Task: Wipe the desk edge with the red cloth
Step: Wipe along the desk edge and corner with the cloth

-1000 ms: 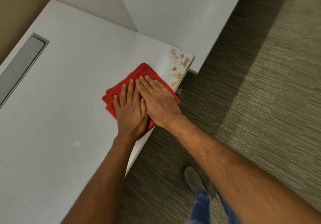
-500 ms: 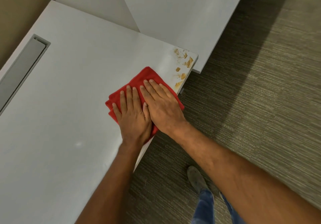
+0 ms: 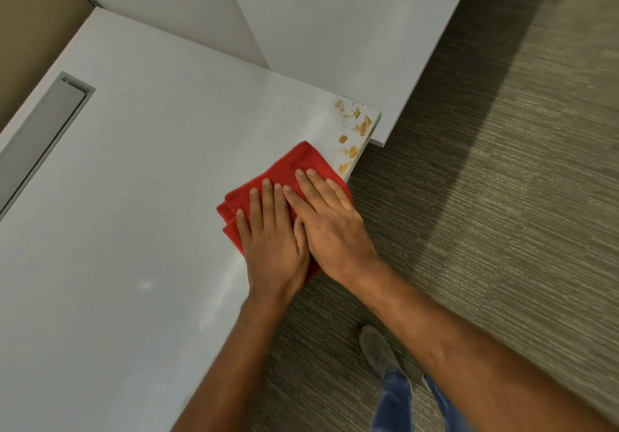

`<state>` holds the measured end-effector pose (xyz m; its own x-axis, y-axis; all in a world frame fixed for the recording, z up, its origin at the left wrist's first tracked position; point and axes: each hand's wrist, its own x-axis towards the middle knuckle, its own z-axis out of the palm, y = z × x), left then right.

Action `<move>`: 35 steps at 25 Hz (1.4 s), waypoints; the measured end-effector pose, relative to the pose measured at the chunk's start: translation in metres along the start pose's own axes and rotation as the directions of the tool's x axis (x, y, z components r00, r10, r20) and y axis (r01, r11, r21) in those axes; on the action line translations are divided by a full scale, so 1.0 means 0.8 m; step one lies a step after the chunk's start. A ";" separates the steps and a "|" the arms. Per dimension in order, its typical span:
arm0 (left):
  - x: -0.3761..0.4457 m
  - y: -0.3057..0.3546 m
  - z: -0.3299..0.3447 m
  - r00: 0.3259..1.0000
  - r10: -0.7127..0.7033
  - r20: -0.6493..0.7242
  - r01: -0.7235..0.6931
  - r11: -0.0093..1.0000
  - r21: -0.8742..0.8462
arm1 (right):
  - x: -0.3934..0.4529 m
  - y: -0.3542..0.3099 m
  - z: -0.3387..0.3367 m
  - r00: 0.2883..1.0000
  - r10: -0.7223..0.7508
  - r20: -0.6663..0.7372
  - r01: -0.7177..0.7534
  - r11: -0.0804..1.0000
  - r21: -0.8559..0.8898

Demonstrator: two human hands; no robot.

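Observation:
A folded red cloth [image 3: 294,170] lies on the white desk [image 3: 150,197] at its right edge. My left hand [image 3: 271,247] presses flat on the cloth's near part. Beside it my right hand [image 3: 331,227] also lies flat on the cloth, its thumb side overlapping the left hand and its outer side over the desk edge [image 3: 356,163]. Several orange-brown smears [image 3: 355,133] mark the desk corner just beyond the cloth; the nearest one touches the cloth's far right border. The cloth's underside is hidden.
A recessed grey cable slot [image 3: 50,123] runs along the desk's left side. A second white desk top [image 3: 335,29] and a partition panel [image 3: 160,6] adjoin the far corner. Grey carpet [image 3: 485,197] lies to the right, with my shoe [image 3: 378,351] and jeans below.
Both hands and the cloth have slid slightly along the edge towards the stained corner. The smears look the same.

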<state>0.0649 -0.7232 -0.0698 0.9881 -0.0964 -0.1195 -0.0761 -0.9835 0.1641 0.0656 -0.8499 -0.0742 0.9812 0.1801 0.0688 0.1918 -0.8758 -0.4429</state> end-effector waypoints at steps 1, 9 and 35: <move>-0.005 -0.003 0.002 1.000 -0.001 -0.004 0.001 1.000 0.013 | -0.003 -0.002 0.002 1.000 0.001 0.002 -0.001 1.000 -0.003; 0.068 0.005 -0.008 0.998 -0.055 -0.035 0.054 0.998 -0.021 | 0.068 0.019 -0.013 0.996 -0.024 0.090 0.030 0.997 -0.067; 0.063 -0.105 -0.014 0.960 -0.245 -0.137 0.239 0.969 -0.062 | 0.050 -0.044 0.032 0.992 0.123 -0.003 -0.122 0.981 -0.148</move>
<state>0.1224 -0.6439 -0.0786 0.9853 0.1698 -0.0205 0.1706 -0.9667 0.1907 0.0974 -0.8001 -0.0786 0.9974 0.0695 0.0163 0.0712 -0.9477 -0.3112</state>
